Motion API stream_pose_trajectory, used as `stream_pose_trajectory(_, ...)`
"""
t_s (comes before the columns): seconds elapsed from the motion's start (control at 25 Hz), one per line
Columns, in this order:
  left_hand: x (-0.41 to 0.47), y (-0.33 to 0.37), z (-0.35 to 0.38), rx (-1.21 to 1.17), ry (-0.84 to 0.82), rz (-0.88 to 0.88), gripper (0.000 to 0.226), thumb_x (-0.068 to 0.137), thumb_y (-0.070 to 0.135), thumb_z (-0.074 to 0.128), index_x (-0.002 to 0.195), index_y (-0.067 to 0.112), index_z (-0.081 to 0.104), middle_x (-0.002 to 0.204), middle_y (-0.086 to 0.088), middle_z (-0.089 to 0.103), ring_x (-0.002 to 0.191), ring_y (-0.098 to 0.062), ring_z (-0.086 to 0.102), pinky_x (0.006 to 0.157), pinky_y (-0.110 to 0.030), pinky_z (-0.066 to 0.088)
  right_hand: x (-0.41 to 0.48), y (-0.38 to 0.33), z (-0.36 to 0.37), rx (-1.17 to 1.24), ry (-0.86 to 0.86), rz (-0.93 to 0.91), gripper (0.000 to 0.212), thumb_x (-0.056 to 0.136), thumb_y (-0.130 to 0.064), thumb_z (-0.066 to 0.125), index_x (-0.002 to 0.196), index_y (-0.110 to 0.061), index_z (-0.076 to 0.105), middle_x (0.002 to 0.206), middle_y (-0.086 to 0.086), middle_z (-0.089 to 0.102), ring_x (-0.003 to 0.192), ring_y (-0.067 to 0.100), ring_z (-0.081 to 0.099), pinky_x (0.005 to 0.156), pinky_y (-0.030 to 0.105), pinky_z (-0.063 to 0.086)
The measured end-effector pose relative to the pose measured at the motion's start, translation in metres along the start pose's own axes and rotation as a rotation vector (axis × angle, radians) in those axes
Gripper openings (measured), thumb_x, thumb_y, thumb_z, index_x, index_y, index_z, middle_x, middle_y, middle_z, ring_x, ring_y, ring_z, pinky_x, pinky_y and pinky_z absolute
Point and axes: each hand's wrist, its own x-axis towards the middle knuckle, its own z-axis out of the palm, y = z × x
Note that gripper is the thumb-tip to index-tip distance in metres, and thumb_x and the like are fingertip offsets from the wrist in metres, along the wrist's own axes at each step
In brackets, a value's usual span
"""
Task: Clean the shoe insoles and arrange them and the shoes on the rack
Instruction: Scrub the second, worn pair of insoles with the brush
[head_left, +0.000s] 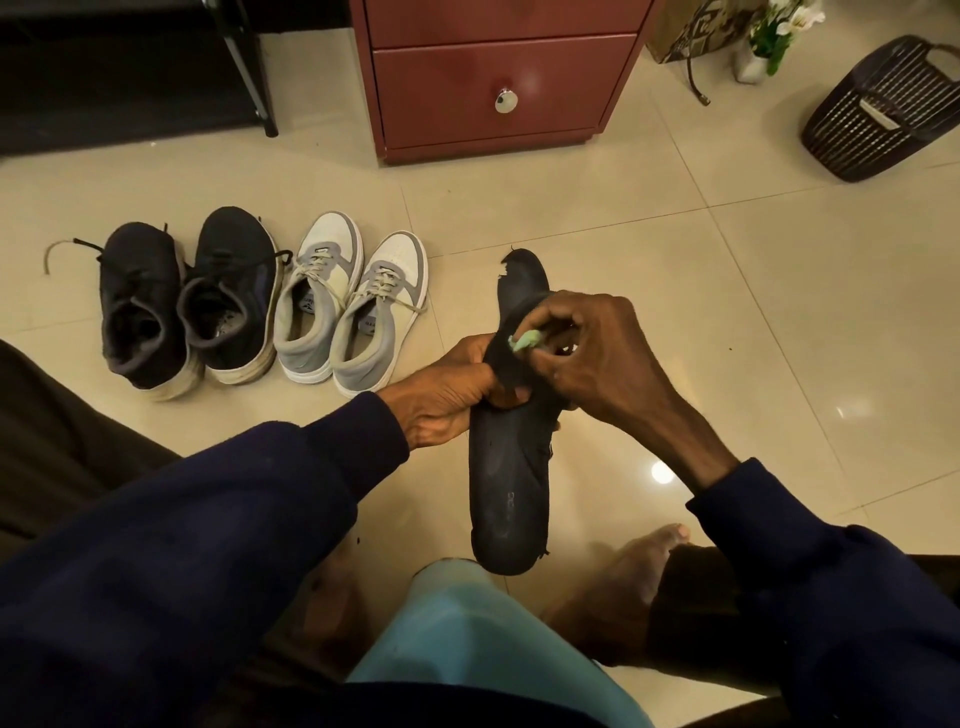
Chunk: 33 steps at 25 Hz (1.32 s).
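Person in navy knitwear
Soft dark-navy left sleeve (208, 519) and right sleeve (841, 597) reach the wrists; left hand (447, 397), right hand (597, 353) bare.

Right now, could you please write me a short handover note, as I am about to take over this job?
Left hand: grips the dark insole at its middle.
Right hand: pinches a small green wipe against that insole.
Dark shoes and grey-white sneakers stand side by side on the floor.
Done: one insole is out and in hand for cleaning.
Left: finish it, clean the other insoles, then put the insoles and shoes on the rack.
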Motion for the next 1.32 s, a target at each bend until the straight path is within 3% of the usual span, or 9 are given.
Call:
stream_pose_trajectory(0.2,0.002,-0.003,0.000,0.032,-0.071,-0.011,0.055,0.090,-0.019,0.058,0.143,-0.003,0.048,0.134,-0.032,0.060,0.123,-0.051,0.060,0.104,-0.065,0.048,0.005,0.018,-0.008,-0.091,0.194,0.017,0.014,0.077,-0.002,0.071,0.084,-0.015,0.072,0.083,-0.002,0.068,0.073,0.009,0.062,0.068,0.029,0.055)
stream_pose_trajectory(0.28,0.002,-0.003,0.000,0.041,-0.059,-0.013,0.058,0.088,-0.015,0.061,0.143,-0.003,0.048,0.136,-0.032,0.059,0.124,-0.051,0.060,0.106,-0.067,0.045,0.002,0.015,-0.004,-0.056,0.177,0.027,0.013,0.079,-0.004,0.072,0.085,-0.015,0.073,0.084,-0.002,0.069,0.074,0.009,0.063,0.068,0.025,0.055)
stream_pose_trajectory(0.36,0.002,-0.004,-0.002,0.036,-0.048,-0.007,0.056,0.087,-0.015,0.061,0.141,-0.004,0.049,0.137,-0.034,0.057,0.123,-0.052,0.060,0.105,-0.067,0.046,0.001,0.006,0.000,-0.005,0.033,0.029,0.011,0.079,-0.008,0.075,0.086,-0.017,0.076,0.085,-0.005,0.071,0.074,0.006,0.065,0.067,0.017,0.052)
stream_pose_trajectory(0.44,0.002,-0.004,-0.003,0.039,-0.070,-0.011,0.057,0.089,-0.017,0.059,0.143,-0.003,0.047,0.138,-0.035,0.056,0.124,-0.054,0.058,0.105,-0.068,0.046,0.002,0.010,0.000,-0.029,0.033,0.026,0.010,0.079,-0.009,0.077,0.085,-0.017,0.076,0.084,-0.004,0.071,0.072,0.003,0.063,0.066,0.012,0.049)
stream_pose_trajectory(0.56,0.004,-0.005,-0.003,0.044,-0.081,-0.027,0.063,0.087,-0.015,0.062,0.146,0.000,0.046,0.140,-0.033,0.056,0.129,-0.052,0.055,0.109,-0.069,0.040,0.003,0.020,-0.011,-0.049,0.117,0.061,0.008,0.078,-0.008,0.078,0.082,-0.014,0.074,0.080,-0.003,0.070,0.070,0.005,0.063,0.065,0.020,0.054)
stream_pose_trajectory(0.68,0.004,-0.004,-0.004,-0.026,-0.075,-0.014,0.059,0.091,-0.020,0.055,0.146,-0.002,0.044,0.140,-0.036,0.053,0.127,-0.056,0.054,0.108,-0.072,0.039,0.003,0.013,-0.018,0.102,-0.048,0.123,0.009,0.077,-0.013,0.083,0.080,-0.016,0.076,0.076,-0.006,0.072,0.068,0.008,0.068,0.063,0.021,0.056)
stream_pose_trajectory(0.88,0.003,0.002,-0.004,-0.140,-0.064,-0.007,0.055,0.094,-0.016,0.050,0.147,-0.003,0.043,0.143,-0.036,0.051,0.126,-0.058,0.055,0.104,-0.074,0.041,0.006,0.025,-0.037,-0.021,0.171,0.144,0.007,0.080,-0.017,0.081,0.083,-0.014,0.076,0.077,-0.005,0.073,0.067,0.007,0.067,0.064,0.022,0.056)
stream_pose_trajectory(1.16,0.007,-0.003,-0.007,-0.148,-0.009,-0.011,0.049,0.098,-0.008,0.052,0.146,-0.004,0.044,0.143,-0.036,0.051,0.127,-0.057,0.054,0.106,-0.075,0.039,0.002,0.010,-0.006,0.052,0.021,0.081,0.008,0.079,-0.011,0.080,0.081,-0.017,0.075,0.078,-0.006,0.071,0.067,0.007,0.065,0.061,0.026,0.057)
stream_pose_trajectory(1.32,0.006,-0.004,-0.005,-0.091,-0.024,-0.019,0.047,0.098,-0.013,0.048,0.144,-0.006,0.045,0.140,-0.036,0.053,0.125,-0.056,0.056,0.101,-0.069,0.048,0.003,0.023,0.000,-0.091,0.178,0.031,0.011,0.081,-0.004,0.073,0.087,-0.013,0.073,0.087,0.001,0.069,0.074,0.011,0.063,0.070,0.027,0.056)
